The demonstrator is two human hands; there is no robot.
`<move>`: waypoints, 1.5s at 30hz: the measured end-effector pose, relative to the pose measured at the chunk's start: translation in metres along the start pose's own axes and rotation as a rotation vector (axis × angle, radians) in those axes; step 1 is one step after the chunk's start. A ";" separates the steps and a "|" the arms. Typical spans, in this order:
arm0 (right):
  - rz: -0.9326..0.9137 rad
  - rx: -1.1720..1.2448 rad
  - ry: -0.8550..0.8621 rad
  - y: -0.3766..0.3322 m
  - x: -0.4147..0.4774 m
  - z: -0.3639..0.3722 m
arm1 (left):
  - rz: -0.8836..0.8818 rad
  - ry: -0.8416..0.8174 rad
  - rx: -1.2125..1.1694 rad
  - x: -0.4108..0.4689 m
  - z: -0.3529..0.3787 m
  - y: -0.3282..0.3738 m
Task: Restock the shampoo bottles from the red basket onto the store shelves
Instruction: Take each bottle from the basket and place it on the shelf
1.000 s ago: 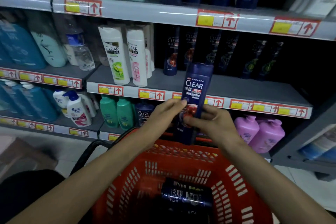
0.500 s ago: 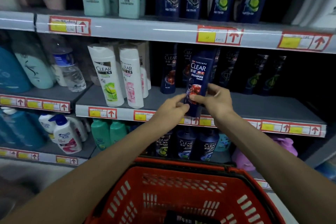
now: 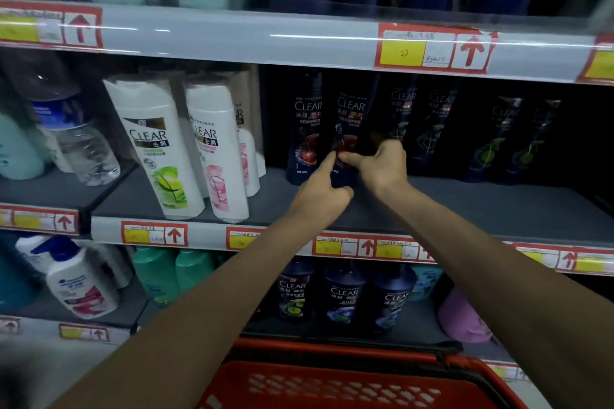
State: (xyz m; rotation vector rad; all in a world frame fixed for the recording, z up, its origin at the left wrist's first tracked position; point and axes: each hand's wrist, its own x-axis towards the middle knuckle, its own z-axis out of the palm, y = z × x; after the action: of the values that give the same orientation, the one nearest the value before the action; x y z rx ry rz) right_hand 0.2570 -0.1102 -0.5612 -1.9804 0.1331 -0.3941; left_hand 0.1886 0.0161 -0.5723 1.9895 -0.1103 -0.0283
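The dark blue shampoo bottle [image 3: 349,116] stands upright on the middle shelf [image 3: 498,206], in the row of dark CLEAR products, just beside a matching bottle [image 3: 307,129] on its left. The right hand [image 3: 382,164] grips its lower part, with the thumb across the front label and the fingers curled round the right side. The left hand [image 3: 320,191] pinches the base between forefinger and thumb. Both hands are clamped on this one bottle.

Obstructions: further dark bottles [image 3: 432,123] stand close on the right, partly behind the right hand. The upper shelf edge [image 3: 265,36] overhangs the row. Two white CLEAR bottles [image 3: 159,143] lean at the left of the same shelf, near its front edge. A clear water bottle [image 3: 83,146] stands on the adjoining shelf further left.

The lower shelf holds three dark CLEAR bottles [image 3: 342,295], green bottles [image 3: 156,272] and a white pump bottle [image 3: 79,282]. The red basket [image 3: 332,352] sits at the bottom of the view, below both forearms. Its contents are out of view.
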 end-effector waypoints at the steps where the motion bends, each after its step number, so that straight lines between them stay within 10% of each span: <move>1: -0.002 -0.020 0.006 0.001 0.001 0.002 | -0.005 -0.001 0.005 0.004 0.001 -0.003; 23: -0.018 -0.595 -0.351 -0.031 -0.077 -0.065 | -0.011 0.144 0.666 -0.057 -0.020 0.032; 31: -0.044 -0.879 -0.389 -0.063 -0.132 -0.104 | -0.313 0.185 0.663 -0.101 -0.008 0.057; 45: -0.180 -0.920 -0.561 -0.032 -0.210 -0.152 | 0.082 -0.100 0.955 -0.187 -0.014 0.048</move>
State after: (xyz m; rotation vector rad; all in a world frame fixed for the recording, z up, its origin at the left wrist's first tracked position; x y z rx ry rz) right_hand 0.0064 -0.1708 -0.5200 -2.9412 -0.2749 0.1754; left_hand 0.0000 0.0262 -0.5289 2.9346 -0.3142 -0.0243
